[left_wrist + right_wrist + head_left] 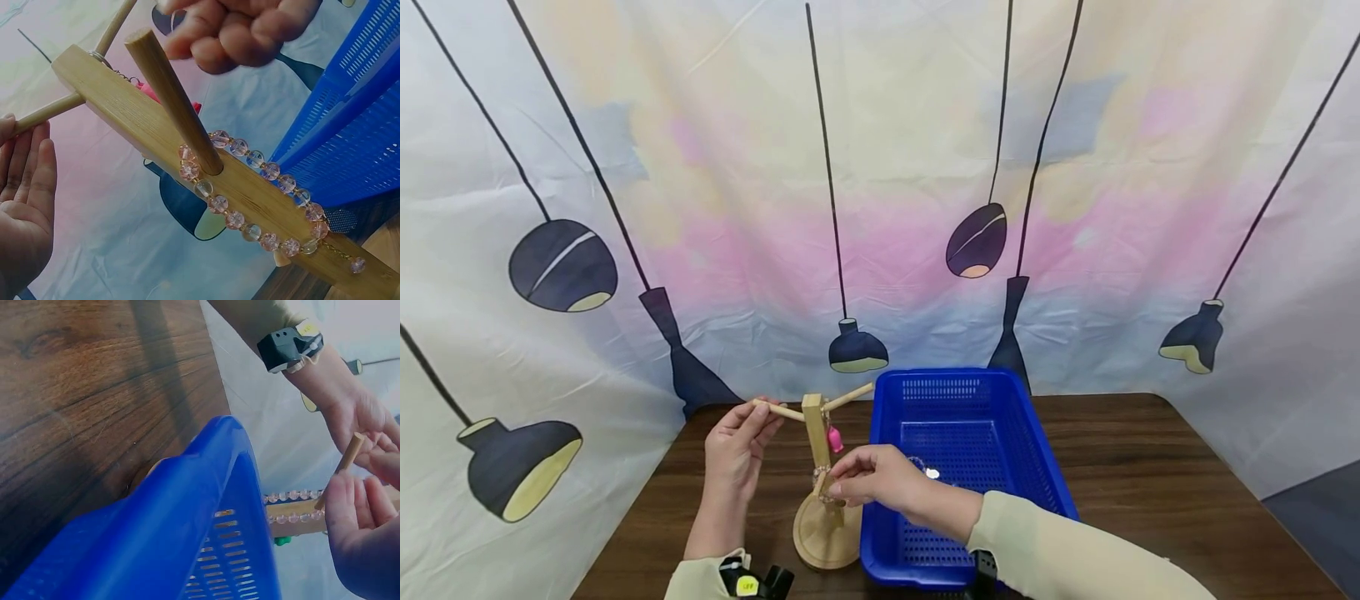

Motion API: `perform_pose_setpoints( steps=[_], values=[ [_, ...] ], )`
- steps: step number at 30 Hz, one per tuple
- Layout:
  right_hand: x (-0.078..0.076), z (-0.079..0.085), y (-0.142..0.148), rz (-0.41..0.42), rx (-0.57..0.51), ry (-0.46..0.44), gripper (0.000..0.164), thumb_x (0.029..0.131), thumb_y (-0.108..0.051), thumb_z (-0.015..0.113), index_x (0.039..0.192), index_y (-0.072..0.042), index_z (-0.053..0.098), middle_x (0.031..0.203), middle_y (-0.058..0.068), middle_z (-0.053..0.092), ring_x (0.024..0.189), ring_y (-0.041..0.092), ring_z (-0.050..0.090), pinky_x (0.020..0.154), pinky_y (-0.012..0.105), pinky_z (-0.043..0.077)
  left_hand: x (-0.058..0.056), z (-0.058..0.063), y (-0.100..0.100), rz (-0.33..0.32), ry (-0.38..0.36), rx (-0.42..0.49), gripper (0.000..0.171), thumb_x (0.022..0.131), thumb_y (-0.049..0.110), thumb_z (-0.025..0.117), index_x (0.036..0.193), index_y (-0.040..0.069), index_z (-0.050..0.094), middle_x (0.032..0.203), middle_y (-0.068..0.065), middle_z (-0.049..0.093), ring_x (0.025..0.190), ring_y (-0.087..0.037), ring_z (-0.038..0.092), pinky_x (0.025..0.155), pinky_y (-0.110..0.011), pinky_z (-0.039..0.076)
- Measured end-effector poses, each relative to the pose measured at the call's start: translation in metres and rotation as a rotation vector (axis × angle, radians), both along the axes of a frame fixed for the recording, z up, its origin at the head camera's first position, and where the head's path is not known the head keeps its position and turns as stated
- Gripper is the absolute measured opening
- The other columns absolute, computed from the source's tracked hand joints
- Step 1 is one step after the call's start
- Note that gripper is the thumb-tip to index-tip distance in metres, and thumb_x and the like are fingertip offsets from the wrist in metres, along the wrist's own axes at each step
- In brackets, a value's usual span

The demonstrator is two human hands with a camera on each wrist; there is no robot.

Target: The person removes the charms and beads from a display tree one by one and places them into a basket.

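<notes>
A beaded bracelet [252,232] of pink and clear beads loops around the lower peg [175,106] of a wooden stand [115,97], near the peg's root, its short chain trailing down the post. The right hand [883,479] pauses just off the peg's tip, fingers loosely bent and pinching nothing that we can see, while the left hand [741,450] pinches the end of the left upper peg [788,412]. The step, we judge, is settling the bracelet; we would keep the stand steady, leave the loop against the post and draw the fingers straight out past the tip. A pink charm [835,440] hangs above, worth avoiding. Rightward, the rim of the blue basket [917,577] crowds the stand's base; whether they touch, we cannot tell. We find more room toward the far left corner of the table [1120,467].
</notes>
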State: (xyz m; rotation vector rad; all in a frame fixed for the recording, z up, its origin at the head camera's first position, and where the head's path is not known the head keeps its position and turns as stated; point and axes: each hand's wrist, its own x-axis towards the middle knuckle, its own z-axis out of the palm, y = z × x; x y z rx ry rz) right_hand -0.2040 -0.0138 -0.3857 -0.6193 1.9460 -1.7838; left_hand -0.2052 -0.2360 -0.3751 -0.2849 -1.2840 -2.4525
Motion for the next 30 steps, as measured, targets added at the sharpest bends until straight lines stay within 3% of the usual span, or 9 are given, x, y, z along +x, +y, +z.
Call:
perform_pose_setpoints(
  steps=[3,9,18,30],
  values=[
    [-0.002,-0.003,0.000,-0.062,0.014,-0.022,0.026,0.093,-0.001,0.070,0.115,0.011,0.068,0.098,0.009,0.073,0.082,0.005,0.065,0.085,0.033,0.065,0.001,0.000,-0.001,-0.005,0.001,0.013,0.026,0.099,-0.004,0.060,0.092,0.010,0.080,0.088,0.000,0.080,0.084,-0.007,0.077,0.080,-0.020,0.064],
    [-0.005,-0.012,-0.004,-0.133,0.063,0.028,0.026,0.092,0.000,0.071,0.117,0.007,0.070,0.109,0.020,0.075,0.091,0.008,0.068,0.089,0.034,0.064,0.002,-0.001,-0.001,-0.008,0.000,0.006,0.025,0.099,-0.004,0.060,0.092,0.010,0.080,0.088,0.000,0.080,0.085,-0.007,0.078,0.081,-0.020,0.064],
    [-0.009,-0.020,-0.010,-0.154,0.056,0.123,0.026,0.088,0.000,0.071,0.112,0.008,0.072,0.110,0.022,0.075,0.091,0.008,0.065,0.082,0.023,0.058,0.000,-0.002,-0.001,-0.013,0.016,-0.009,0.025,0.100,-0.004,0.060,0.094,0.011,0.080,0.090,0.001,0.080,0.086,-0.007,0.077,0.081,-0.020,0.064],
    [-0.008,-0.023,-0.013,-0.158,0.034,0.135,0.023,0.089,0.000,0.071,0.110,0.008,0.072,0.108,0.024,0.075,0.086,0.004,0.063,0.076,0.017,0.054,-0.001,-0.002,0.000,-0.010,0.016,-0.008,0.024,0.099,-0.003,0.061,0.094,0.011,0.080,0.090,0.001,0.080,0.086,-0.007,0.077,0.082,-0.019,0.064]
  ],
)
